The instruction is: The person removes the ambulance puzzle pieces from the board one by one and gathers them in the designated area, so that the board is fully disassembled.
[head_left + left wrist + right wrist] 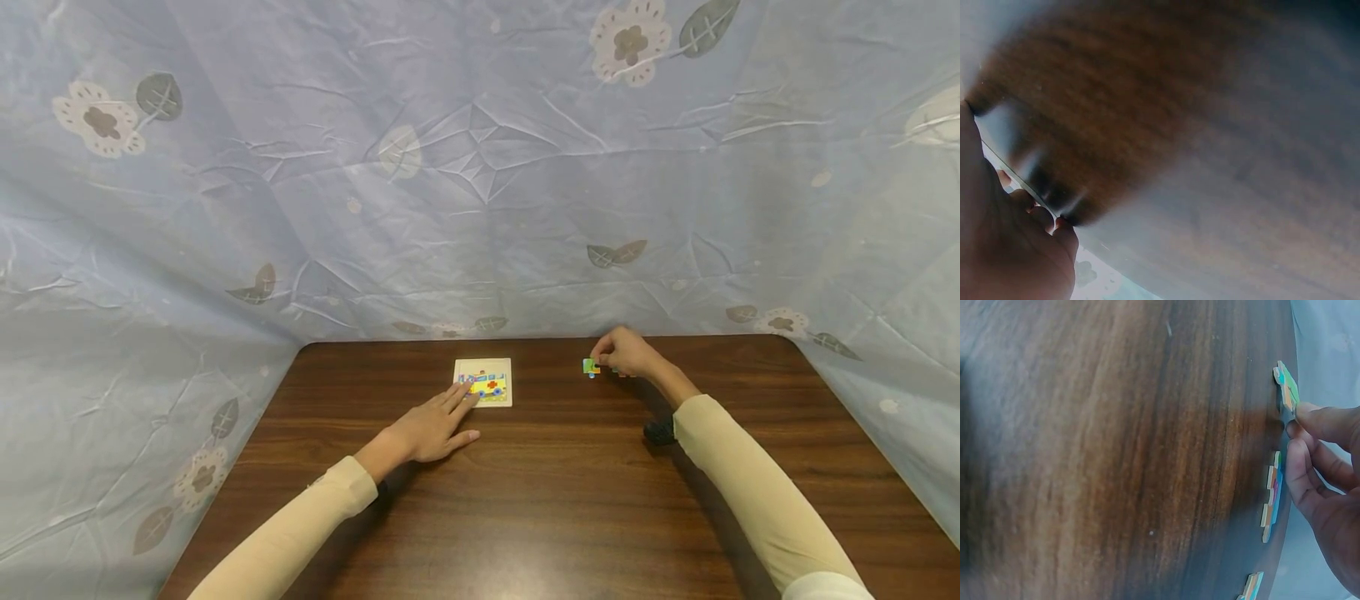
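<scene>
My left hand [435,423] lies flat with its fingers spread over the lower left of a square, cream-framed jigsaw puzzle [483,363]. A yellow ambulance with a red cross shows on the puzzle, partly covered by those fingers. In the left wrist view the same hand [1019,244] is seen from the side, fingertips down. Farther right, my right hand [628,353] pinches a green and orange puzzle piece [590,367] at its edge between thumb and finger. The right wrist view shows this piece [1287,386] tilted up at the fingertips.
More puzzle pieces [1274,497] lie in a row under the right hand, with another piece [1251,587] apart from them. The brown wood-grain table [540,483] ends at a floral curtain [480,250] behind. A black device [660,431] sits at the right wrist.
</scene>
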Tool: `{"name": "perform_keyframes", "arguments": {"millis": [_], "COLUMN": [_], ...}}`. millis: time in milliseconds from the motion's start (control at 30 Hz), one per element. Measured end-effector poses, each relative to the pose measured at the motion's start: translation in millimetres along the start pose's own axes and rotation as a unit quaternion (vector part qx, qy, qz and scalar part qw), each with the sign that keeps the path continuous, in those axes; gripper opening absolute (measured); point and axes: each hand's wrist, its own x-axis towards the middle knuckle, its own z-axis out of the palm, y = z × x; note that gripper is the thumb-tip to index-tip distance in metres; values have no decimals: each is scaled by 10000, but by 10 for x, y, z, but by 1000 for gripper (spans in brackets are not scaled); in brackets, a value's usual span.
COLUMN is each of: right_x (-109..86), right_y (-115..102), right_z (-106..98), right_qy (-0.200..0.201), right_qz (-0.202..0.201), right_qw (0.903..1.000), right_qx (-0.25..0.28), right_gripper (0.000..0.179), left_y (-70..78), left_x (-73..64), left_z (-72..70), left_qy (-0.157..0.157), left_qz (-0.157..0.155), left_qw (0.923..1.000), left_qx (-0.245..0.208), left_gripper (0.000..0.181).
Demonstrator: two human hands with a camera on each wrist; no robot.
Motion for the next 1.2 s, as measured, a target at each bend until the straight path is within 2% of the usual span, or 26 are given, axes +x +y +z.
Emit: {"name": "perform_keyframes", "arguments": {"millis": [333, 667, 1200], "right_x": [-10, -11, 5], "right_y": [-63, -72, -80], "right_z": [42, 56, 55], "right_qy": [-49, 0, 22], "right_qz": [-21, -130, -115], "right_qw": [9996, 9987, 9985], "right_qx": [-269, -484, -527], "right_gripper": [20, 15, 12], "left_y": [-10, -11, -14], "left_x": [-10, -9, -11], "left_z": [-2, 6, -6], "left_qy": [14, 14, 45], "left_qz": [10, 14, 76], "left_qw": [10000, 10000, 9999], "left_qx": [-25, -89, -88], "left_gripper": [79, 79, 79]}}
